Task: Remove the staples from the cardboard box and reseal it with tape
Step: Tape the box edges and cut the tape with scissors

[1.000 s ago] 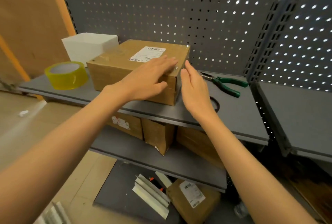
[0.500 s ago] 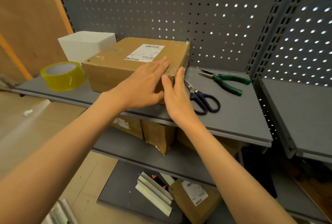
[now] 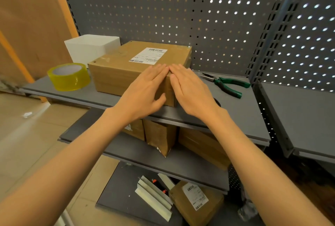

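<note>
Both hands lie flat with straight fingers on the near right corner of the brown cardboard box (image 3: pixel 126 62), the left hand (image 3: pixel 145 90) on its near face and the right hand (image 3: pixel 192 90) on its right face, fingertips meeting at the top edge. That box sits on the grey metal shelf (image 3: pixel 244 117), between a yellow roll of tape (image 3: pixel 68 77) at left and green-handled pliers (image 3: pixel 226 84) at right.

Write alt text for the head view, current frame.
Both hands, left hand and right hand, lie flat with straight fingers on the near corner of a labelled cardboard box on a grey shelf. A yellowish tape roll and white bin sit left of it, green-handled pliers to the right.
</note>
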A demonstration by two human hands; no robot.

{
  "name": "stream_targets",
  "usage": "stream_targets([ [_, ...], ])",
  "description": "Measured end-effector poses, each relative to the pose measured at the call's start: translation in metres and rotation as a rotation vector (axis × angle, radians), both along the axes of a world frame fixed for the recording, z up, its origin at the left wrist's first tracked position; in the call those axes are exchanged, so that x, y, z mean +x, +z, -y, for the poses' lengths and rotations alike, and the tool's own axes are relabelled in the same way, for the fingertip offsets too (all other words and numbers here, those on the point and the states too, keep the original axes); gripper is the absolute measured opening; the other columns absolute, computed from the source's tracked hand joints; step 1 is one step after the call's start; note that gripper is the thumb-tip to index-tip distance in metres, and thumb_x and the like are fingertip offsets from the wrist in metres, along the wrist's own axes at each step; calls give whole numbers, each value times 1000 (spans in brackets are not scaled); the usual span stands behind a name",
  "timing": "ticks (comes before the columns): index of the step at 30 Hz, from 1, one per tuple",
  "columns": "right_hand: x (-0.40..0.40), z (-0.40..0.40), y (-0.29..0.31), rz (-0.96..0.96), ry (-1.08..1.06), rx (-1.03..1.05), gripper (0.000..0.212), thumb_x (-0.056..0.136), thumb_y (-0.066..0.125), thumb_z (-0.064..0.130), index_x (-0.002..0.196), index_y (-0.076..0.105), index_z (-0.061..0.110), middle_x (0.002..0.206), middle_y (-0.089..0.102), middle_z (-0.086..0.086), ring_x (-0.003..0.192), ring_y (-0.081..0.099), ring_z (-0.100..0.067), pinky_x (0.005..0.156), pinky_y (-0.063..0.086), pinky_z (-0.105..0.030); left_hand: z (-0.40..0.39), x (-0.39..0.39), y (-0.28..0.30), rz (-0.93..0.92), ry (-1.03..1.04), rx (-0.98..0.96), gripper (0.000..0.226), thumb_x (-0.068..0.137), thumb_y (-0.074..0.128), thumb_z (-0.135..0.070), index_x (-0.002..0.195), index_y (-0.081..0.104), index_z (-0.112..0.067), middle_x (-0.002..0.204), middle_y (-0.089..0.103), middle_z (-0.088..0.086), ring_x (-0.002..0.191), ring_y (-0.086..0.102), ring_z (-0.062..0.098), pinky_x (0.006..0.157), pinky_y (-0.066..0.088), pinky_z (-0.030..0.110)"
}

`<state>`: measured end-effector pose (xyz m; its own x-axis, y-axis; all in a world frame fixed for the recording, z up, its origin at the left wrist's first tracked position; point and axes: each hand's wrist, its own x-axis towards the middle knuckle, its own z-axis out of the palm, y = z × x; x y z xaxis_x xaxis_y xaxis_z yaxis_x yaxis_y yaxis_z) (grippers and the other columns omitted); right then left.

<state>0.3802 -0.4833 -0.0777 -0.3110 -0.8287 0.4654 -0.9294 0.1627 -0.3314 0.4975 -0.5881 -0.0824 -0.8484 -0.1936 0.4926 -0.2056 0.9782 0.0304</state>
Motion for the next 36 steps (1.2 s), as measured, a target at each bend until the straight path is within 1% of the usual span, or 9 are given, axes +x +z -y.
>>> stream_targets([
  [3,2,5,4,-126,-78,36,42,101,20,24,137,39,10,143,42,-7,137,29,-19,114,12,-31,-4,-2,-4,-39,17,27,66,86,57,-20,144,28,-3,150,30,14,142,21,24,116,6,25],
  [8,-2,9,10,-84,-113,207,48,101,15,21,147,19,9,156,17,-6,144,10,-22,116,7,-36,-6,-2,-3,-78,17,60,62,85,58,-20,140,36,-3,146,37,14,139,28,25,113,12,26],
  [10,-2,11,14,45,-71,219,48,102,15,20,147,16,7,157,11,-8,145,7,-24,116,6,-36,-4,-3,5,-78,23,72,56,82,56,-25,133,47,-4,137,50,14,129,43,27,109,24,31],
  [13,4,10,14,433,6,94,53,103,19,30,149,3,10,158,-4,-6,145,-1,-18,114,3,-27,3,-9,22,-26,25,40,48,82,53,-31,124,51,-9,120,60,10,110,53,28,95,39,40],
  [17,22,5,-3,711,-13,-41,61,102,25,33,148,-10,15,157,-12,-3,144,4,-19,113,10,-29,13,-14,18,86,-24,-31,58,92,50,-32,144,32,-14,148,38,4,135,34,23,111,26,38],
  [20,30,8,-12,809,12,-82,64,101,27,31,146,-17,19,158,-10,-1,144,6,-20,113,15,-32,14,-13,12,82,-3,-78,61,92,47,-39,145,28,-16,151,32,3,138,29,21,111,21,35],
  [28,32,10,-16,831,-39,-84,65,101,27,32,146,-18,20,158,-7,-2,144,8,-21,114,17,-35,14,-31,14,167,160,-261,85,75,56,-53,146,23,-21,152,29,-1,117,36,25,88,28,35],
  [33,29,11,2,756,-98,-128,65,100,24,42,148,-10,13,158,-8,-4,145,2,-19,115,10,-34,13,-23,17,139,43,153,98,67,59,-51,148,17,-16,154,22,3,137,15,25,109,15,38],
  [36,27,26,15,750,-157,-174,63,101,22,40,148,-7,10,157,-8,-6,145,1,-21,115,8,-34,14,-15,16,76,-12,79,84,76,67,-36,145,26,-12,151,30,5,141,14,25,113,18,40],
])
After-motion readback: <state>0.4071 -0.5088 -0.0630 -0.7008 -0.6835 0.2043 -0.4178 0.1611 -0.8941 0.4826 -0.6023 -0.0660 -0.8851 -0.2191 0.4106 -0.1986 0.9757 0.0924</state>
